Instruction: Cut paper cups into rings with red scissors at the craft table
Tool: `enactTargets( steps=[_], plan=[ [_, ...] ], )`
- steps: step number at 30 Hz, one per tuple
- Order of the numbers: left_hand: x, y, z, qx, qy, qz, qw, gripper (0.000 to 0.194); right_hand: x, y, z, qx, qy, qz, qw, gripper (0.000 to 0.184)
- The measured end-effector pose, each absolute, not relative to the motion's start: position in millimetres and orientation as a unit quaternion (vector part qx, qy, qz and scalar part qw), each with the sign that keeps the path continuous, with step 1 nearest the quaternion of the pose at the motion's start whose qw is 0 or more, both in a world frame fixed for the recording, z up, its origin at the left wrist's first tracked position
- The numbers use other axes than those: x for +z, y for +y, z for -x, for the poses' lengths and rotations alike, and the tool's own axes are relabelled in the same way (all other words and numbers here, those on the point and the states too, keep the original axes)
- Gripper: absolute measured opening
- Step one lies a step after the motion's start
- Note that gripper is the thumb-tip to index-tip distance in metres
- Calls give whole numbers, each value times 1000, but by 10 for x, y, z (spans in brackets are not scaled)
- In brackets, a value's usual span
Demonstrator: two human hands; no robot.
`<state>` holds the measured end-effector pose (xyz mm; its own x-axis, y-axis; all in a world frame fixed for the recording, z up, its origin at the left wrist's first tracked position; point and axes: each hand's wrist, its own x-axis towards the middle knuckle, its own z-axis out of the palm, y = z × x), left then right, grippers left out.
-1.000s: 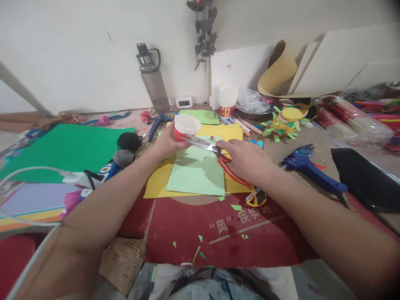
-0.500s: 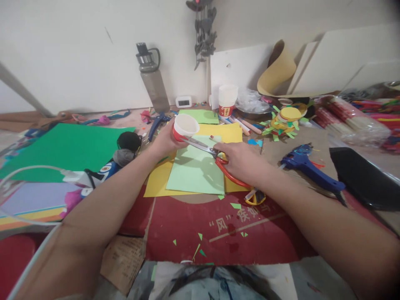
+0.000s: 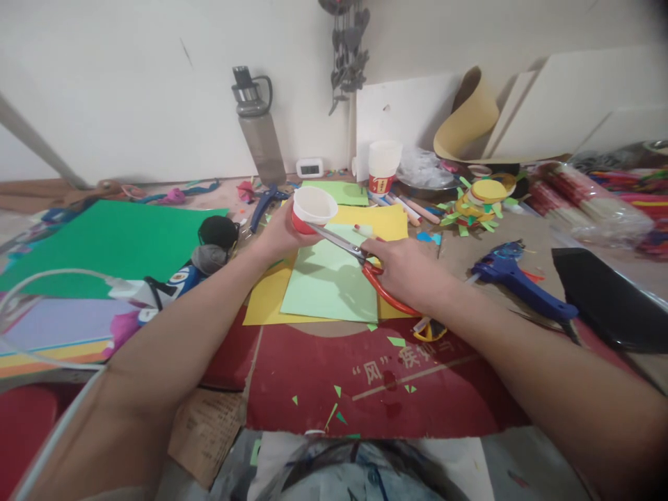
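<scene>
My left hand [image 3: 286, 229] is wrapped round a red and white paper cup [image 3: 315, 207], its open mouth tilted toward me. My right hand [image 3: 399, 271] grips the red handles of a pair of scissors [image 3: 339, 241], whose blades point left and meet the cup's side just below the white upper part. Whether the blades have cut into the wall I cannot tell. Beneath both hands lie a pale green sheet [image 3: 328, 289] and a larger yellow sheet [image 3: 264, 299], on a red printed cardboard [image 3: 313, 362].
A blue glue gun [image 3: 516, 282] lies to the right, near a decorated yellow and green cup [image 3: 477, 202]. Stacked paper cups [image 3: 383, 167] and a grey bottle [image 3: 261, 139] stand at the back. Green paper [image 3: 120, 240] and a white cable [image 3: 52, 278] are at the left.
The view has shifted slightly. Both hands still hold the cup and scissors in nearly the same places, and the cup's mouth shows a little more of its inside.
</scene>
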<state>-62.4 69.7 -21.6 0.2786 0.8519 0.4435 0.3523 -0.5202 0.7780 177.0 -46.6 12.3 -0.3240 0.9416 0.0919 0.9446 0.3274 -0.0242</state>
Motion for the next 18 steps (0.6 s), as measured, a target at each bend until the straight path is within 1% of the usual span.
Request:
enactTargets(
  steps=[10,18],
  plan=[
    [-233,721,673,442,396,-764,252,88,154,-463,-1768,-11,-811,584,35,37],
    [-343,763,663,487,381,-740,265,92,-18,-344,-1831,24,-824,557,103,39]
  ],
)
